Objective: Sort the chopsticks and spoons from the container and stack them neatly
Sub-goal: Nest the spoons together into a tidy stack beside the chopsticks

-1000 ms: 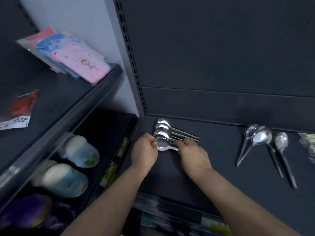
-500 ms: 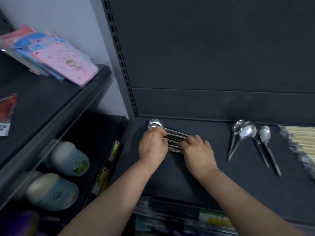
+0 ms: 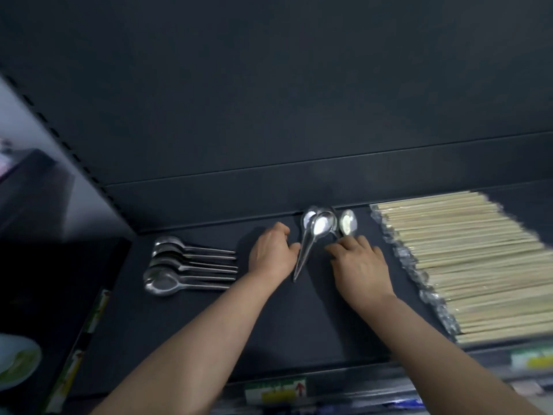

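Both hands closing on the loose spoons at the back of the shelf.

The left hand (image 3: 273, 254) and right hand (image 3: 360, 263) flank three unsorted spoons (image 3: 321, 226) on the dark shelf (image 3: 299, 324). The left fingers (image 3: 294, 248) are curled, their tips touching the slanting handle of the nearest spoon; whether they pinch it cannot be told. The right fingers (image 3: 335, 250) lie slightly apart, tips on or just beside the handles below the bowls, clamped on nothing visible. Beyond the left knuckles lies the sorted row of spoons (image 3: 185, 266), handles pointing towards the hands; beyond the right wrist lie the wrapped chopsticks (image 3: 466, 265). The spoons look stiff, polished and probably slippery; taking each by mid-handle, not the bowl, should allow tidy nesting.
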{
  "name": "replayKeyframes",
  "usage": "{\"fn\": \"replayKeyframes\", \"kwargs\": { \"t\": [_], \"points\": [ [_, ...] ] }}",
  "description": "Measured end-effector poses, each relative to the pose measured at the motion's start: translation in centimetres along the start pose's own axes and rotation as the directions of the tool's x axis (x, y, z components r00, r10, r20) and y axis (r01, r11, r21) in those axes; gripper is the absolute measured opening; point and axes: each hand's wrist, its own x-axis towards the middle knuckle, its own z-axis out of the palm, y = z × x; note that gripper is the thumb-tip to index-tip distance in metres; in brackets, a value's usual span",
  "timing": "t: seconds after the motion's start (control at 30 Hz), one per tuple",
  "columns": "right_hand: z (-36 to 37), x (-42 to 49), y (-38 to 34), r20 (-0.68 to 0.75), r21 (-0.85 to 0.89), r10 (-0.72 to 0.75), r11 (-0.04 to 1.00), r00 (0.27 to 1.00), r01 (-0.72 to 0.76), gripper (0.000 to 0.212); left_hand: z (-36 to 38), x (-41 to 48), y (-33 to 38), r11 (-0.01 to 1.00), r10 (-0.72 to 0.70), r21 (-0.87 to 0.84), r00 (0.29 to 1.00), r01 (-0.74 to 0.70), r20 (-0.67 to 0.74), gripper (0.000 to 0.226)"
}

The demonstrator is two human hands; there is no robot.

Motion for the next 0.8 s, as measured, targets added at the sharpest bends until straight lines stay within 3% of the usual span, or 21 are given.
{"fn": "replayKeyframes", "kwargs": {
  "t": [0.13, 0.3, 0.37, 0.5, 0.6, 0.7, 0.8],
  "points": [
    [0.1, 0.4, 3.6, -0.004, 0.065, 0.043, 0.997, 0.999, -0.042, 0.027, 2.2, 2.7, 2.7, 0.998, -0.06, -0.009, 0.998, 0.06, 0.027, 0.054],
    [0.4, 1.1, 5.7, 0.099, 0.163, -0.058, 0.986, 0.993, 0.041, 0.038, 4.1, 5.0, 5.0, 0.989, -0.14, -0.053, 0.99, 0.14, -0.008, 0.067],
    [0.4, 1.3, 6.1, 0.131, 0.184, -0.086, 0.981, 0.988, 0.061, 0.039, 4.5, 5.3, 5.5, 0.987, -0.155, -0.046, 0.987, 0.154, -0.028, 0.057],
    [0.8, 1.8, 6.7, 0.141, 0.195, -0.121, 0.976, 0.983, 0.092, 0.041, 4.4, 5.1, 5.1, 0.983, -0.182, -0.005, 0.982, 0.182, -0.048, 0.016],
    [0.8, 2.2, 6.9, 0.114, 0.246, -0.114, 0.966, 0.987, 0.083, 0.037, 3.5, 4.4, 4.3, 0.978, -0.208, -0.045, 0.976, 0.206, -0.068, 0.014],
    [0.1, 2.6, 6.2, -0.022, 0.456, -0.028, 0.889, 0.999, 0.035, 0.028, 3.2, 3.9, 4.3, 0.963, -0.18, -0.213, 0.982, 0.165, -0.056, 0.02],
    [-1.3, 3.1, 5.3, 0.146, 0.732, 0.012, 0.671, 0.989, -0.116, 0.031, 3.2, 3.4, 6.0, 0.856, -0.169, -0.49, 0.985, 0.161, 0.028, 0.015]
  ]
}}
